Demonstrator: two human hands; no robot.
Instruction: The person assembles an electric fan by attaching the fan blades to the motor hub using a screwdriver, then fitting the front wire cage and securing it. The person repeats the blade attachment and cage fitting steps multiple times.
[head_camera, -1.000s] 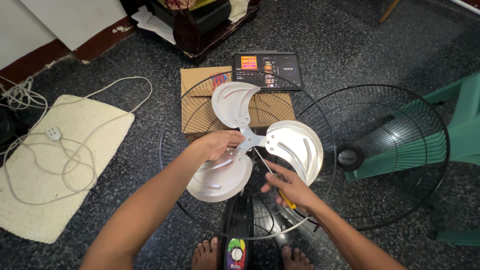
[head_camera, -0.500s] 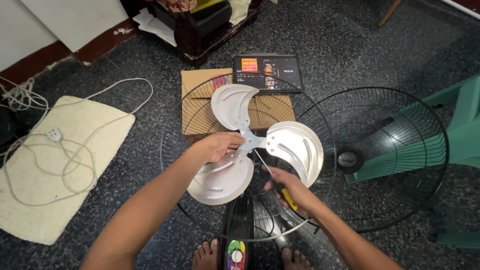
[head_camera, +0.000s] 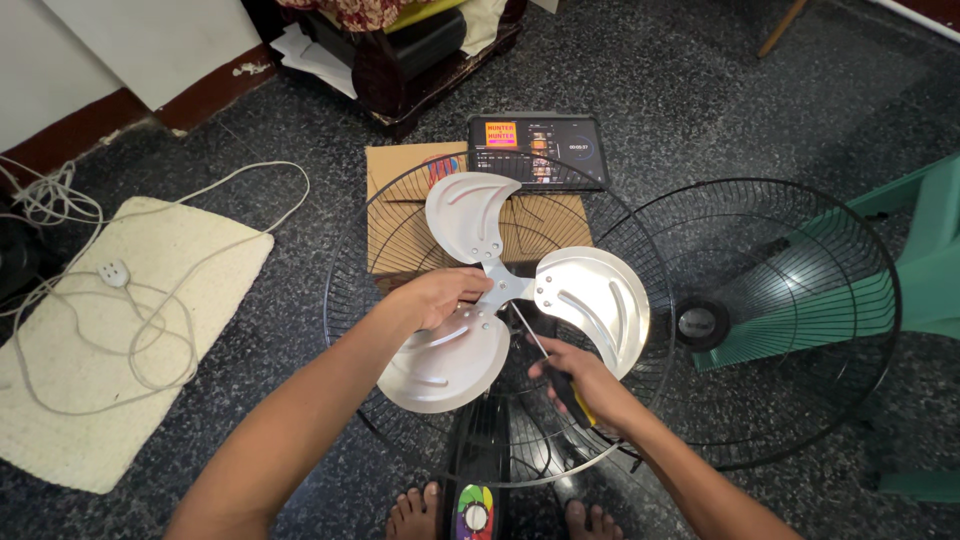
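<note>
While the three-bladed metal fan blade (head_camera: 500, 290) sits over the middle of the rear wire guard (head_camera: 350, 300), I log my left hand (head_camera: 440, 297) closed around the hub end of the blade, fingers curled over the near-left vane. My right hand (head_camera: 578, 380) is clamped on a screwdriver (head_camera: 545, 355): yellow-and-black handle in the fist, thin shaft slanting up toward the hub, tip just beside the centre plate; I cannot tell whether it touches a screw. Below the guard's near rim stands the fan's black body with its coloured control dial (head_camera: 473, 512), between my two bare feet (head_camera: 412, 512). Item: a second wire guard, the front one with a round centre badge (head_camera: 700, 322), lying on the dark speckled floor (head_camera: 750, 90) to the right, overlapping the first. Item: a flat cardboard box (head_camera: 400, 215) under the guard's far edge. Item: a tablet (head_camera: 537, 148) with a lit screen, at the box's far right corner. Item: a cream woven mat (head_camera: 100, 370) at the left, with a white cord and switch (head_camera: 115, 272) looped over it. Item: a green plastic chair (head_camera: 925, 260) at the right edge of view.
</note>
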